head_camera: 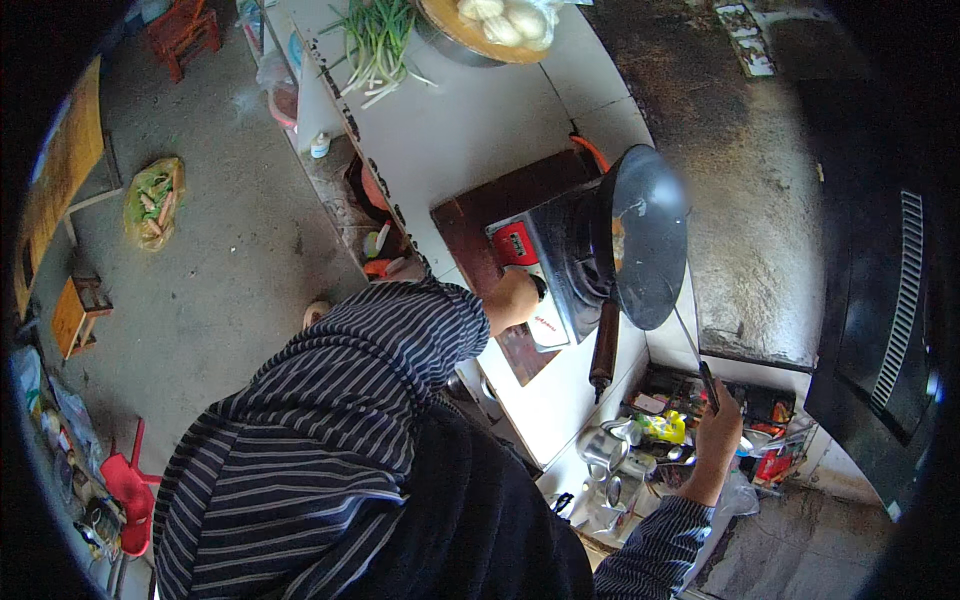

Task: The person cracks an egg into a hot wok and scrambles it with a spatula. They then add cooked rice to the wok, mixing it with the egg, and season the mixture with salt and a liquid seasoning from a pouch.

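Observation:
My left hand (513,300) is at the front panel of a gas stove (555,232), its fingers on a black control knob (538,286). On the burner sits a dark wok (651,232), seen tilted, with some orange-brown residue on its inner wall. Its wooden handle (604,349) points towards me. A cooking utensil with a black handle (708,386) and a thin metal shaft (686,334) is gripped in my right hand (718,435). The shaft reaches the wok's near rim; the working end is hidden.
An orange hose (591,151) runs behind the stove. Scallions (382,45) lie on the tiled counter (487,112) near a wooden board (450,26) with bagged white food. Seasoning packets (664,427) and metal containers (602,448) crowd the right. A range hood (862,300) is at far right.

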Available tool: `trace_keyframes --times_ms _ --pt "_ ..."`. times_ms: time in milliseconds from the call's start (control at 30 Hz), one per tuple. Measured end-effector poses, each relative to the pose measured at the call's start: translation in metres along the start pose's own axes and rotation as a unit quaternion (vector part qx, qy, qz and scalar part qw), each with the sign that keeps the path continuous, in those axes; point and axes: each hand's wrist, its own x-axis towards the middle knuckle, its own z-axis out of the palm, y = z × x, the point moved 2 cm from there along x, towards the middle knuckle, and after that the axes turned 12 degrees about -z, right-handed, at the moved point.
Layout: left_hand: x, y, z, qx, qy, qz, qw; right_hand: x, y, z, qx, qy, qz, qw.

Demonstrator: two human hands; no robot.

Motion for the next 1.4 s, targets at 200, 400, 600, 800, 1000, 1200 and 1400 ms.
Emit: trace_keyframes --times_ms 200,400,600,800,1000,1200,1400 --pt "-0.005 -0.002 -0.005 -0.064 0.018 -0.035 0.997 -0.003 0.002 0.007 0.001 0.015 -0.037 0.999" --pt "-0.002 0.000 0.001 -0.054 -0.020 -0.059 0.997 -0.002 -0.012 0.004 -0.039 0.002 -0.053 0.998" --pt "-0.026 0.002 -0.017 -0.030 -0.113 -0.028 0.993 -0.011 -0.031 0.034 -0.093 -0.029 -0.133 0.986" --pt "-0.047 0.000 -0.012 -0.127 -0.021 -0.041 0.991 0.024 -0.055 0.075 0.139 -0.038 -0.123 0.982" --pt "-0.054 0.000 -0.011 -0.234 0.050 -0.034 0.970 0.067 -0.055 0.097 0.142 0.046 -0.068 0.986" --pt "-0.086 -0.008 -0.095 -0.213 -0.008 -0.041 0.976 0.068 -0.053 0.081 0.203 0.033 0.017 0.978" --pt "-0.097 -0.014 -0.108 -0.170 -0.064 -0.060 0.982 0.043 -0.038 0.087 0.221 0.045 0.002 0.974"
